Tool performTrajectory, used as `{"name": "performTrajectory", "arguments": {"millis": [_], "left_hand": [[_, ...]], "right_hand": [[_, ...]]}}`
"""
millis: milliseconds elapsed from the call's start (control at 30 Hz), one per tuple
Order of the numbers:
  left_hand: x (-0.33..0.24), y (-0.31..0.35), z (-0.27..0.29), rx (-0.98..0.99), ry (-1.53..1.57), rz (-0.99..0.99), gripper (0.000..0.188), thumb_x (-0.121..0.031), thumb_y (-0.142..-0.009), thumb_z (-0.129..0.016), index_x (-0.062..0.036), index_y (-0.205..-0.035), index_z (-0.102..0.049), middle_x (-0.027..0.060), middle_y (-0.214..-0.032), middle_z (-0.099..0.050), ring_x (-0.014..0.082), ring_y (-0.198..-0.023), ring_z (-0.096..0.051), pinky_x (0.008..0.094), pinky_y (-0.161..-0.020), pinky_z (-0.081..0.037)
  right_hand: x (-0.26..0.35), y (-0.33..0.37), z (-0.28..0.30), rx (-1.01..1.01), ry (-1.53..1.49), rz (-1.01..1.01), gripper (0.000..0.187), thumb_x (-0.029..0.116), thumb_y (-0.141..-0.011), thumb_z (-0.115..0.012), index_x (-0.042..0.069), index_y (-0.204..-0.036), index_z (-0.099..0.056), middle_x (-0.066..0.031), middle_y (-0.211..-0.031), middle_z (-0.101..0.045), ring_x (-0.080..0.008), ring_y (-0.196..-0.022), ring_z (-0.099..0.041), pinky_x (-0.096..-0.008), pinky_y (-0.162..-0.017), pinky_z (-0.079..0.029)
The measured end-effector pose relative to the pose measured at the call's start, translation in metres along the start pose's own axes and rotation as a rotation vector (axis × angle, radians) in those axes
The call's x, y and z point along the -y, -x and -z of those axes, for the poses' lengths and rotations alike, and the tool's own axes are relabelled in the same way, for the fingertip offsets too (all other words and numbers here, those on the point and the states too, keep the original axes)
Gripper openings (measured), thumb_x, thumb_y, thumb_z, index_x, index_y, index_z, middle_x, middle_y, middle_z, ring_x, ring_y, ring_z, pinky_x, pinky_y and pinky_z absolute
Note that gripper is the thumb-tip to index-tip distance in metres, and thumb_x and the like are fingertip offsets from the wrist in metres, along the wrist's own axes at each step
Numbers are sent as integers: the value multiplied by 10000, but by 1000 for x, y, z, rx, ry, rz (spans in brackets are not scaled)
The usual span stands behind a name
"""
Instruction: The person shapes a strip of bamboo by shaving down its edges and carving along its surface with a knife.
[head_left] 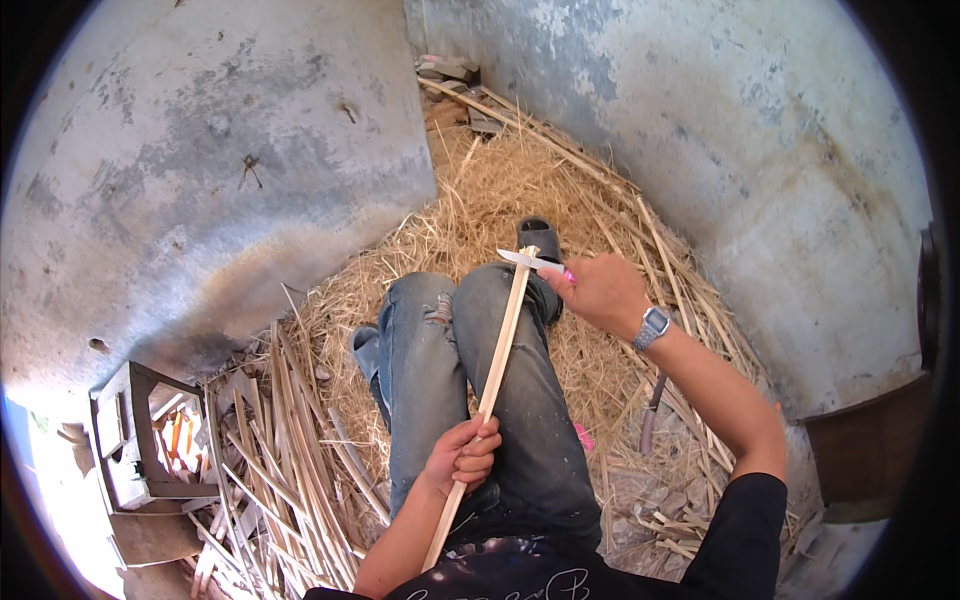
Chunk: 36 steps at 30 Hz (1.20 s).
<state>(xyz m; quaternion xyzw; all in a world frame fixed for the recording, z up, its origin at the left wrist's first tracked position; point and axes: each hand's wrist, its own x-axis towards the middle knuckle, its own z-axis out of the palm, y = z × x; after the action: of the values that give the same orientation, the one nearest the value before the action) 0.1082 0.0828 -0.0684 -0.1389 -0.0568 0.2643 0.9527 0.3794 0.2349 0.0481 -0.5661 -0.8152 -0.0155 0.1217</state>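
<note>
A long pale wooden strip [505, 345] slants up from my waist across my right thigh. My left hand [465, 457] is closed around its lower part, near my lap. At the strip's far end, my right hand [597, 290] grips a knife by its pink handle, most of which the fingers hide. The bright knife blade [519, 258] points left and lies across the strip near its tip. Pale curled shavings [532, 251] cling to the strip's end, just beside the blade.
Straw-like shavings [460, 215] cover the floor around my legs. Many split strips [290, 470] lie piled at left, beside a dark box-like frame [180, 490]. Longer strips [650, 240] run along the right wall [760, 180]. A dark stick [652, 415] lies right of my knee.
</note>
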Motion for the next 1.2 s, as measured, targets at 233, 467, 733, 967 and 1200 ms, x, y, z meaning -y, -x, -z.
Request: {"name": "performTrajectory", "arguments": {"millis": [233, 467, 733, 967, 1200], "left_hand": [[-3, 5, 0, -39, -44, -15, 304, -323, -1136, -360, -82, -963, -426, -21, -684, -336, 36, -443, -271, 197, -326, -242], [1, 7, -7, -135, -261, -12, 293, -333, -1122, -418, -82, -974, -450, -42, -680, -324, 23, -463, -253, 193, -343, -217], [3, 9, -27, -348, -538, -62, 298, -352, -1116, -433, -76, -1025, -500, -47, -699, -346, 21, -478, -265, 190, -376, -216], [2, 10, -19, -307, -528, -58, 294, -353, -1115, -434, -79, -1028, -497, -45, -705, -351, 23, -481, -278, 192, -386, -222], [6, 8, -21, -322, -535, -55, 308, -361, -1115, -431, -73, -1023, -487, -41, -694, -352, 28, -463, -277, 196, -375, -225]], "right_hand": [[0, -14, 9, 129, -47, -139, 720, 680, -985, -450, 68, -715, -717, -158, -595, -654, -367, -580, -683, -491, -560, -527], [-21, -10, 48, -45, -117, -147, 675, 629, -1000, -485, 62, -696, -688, -170, -580, -619, -398, -557, -634, -514, -539, -477], [28, 38, 3, 177, -70, 88, 613, 597, -987, -546, 69, -694, -651, -185, -562, -588, -402, -525, -607, -503, -495, -456], [24, 30, -16, -16, -92, -62, 578, 576, -974, -586, 75, -690, -636, -166, -545, -586, -399, -530, -619, -493, -494, -483], [-39, -14, -9, -44, -82, -123, 695, 632, -1008, -455, 54, -671, -644, -179, -573, -618, -397, -542, -636, -500, -495, -478]]}}
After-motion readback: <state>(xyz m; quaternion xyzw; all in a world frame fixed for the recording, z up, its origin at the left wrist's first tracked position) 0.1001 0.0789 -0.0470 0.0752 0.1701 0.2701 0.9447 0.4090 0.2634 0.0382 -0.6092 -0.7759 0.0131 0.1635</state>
